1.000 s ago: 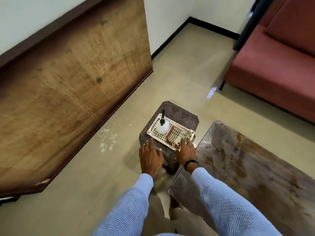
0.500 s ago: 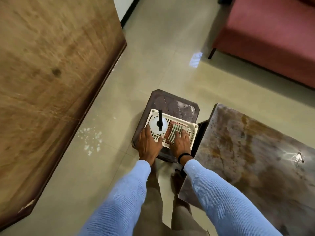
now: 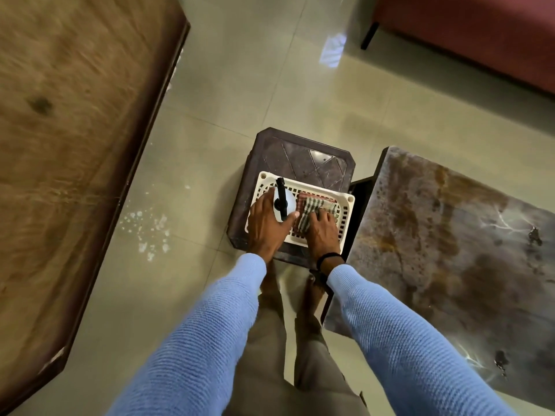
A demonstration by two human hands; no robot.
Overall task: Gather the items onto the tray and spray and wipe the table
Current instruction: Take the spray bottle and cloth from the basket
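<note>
A white slotted tray (image 3: 345, 202) sits on a dark brown plastic stool (image 3: 297, 154). In the tray stands a white spray bottle (image 3: 289, 205) with a black nozzle, and beside it lies a checked cloth (image 3: 312, 205). My left hand (image 3: 265, 223) wraps around the spray bottle's body, thumb on its right side. My right hand (image 3: 322, 232) rests on the cloth with the fingers curled into it. The marble-patterned table (image 3: 450, 241) is to the right of the stool.
A large wooden board (image 3: 66, 145) leans at the left. White specks (image 3: 147, 226) lie on the tiled floor beside it. A red sofa (image 3: 480, 34) stands at the back right. My legs and bare feet are below the stool.
Both hands moved forward from the tray's near edge into it. The left hand took hold of the spray bottle, and the right hand closed on the cloth. The view tilted further down.
</note>
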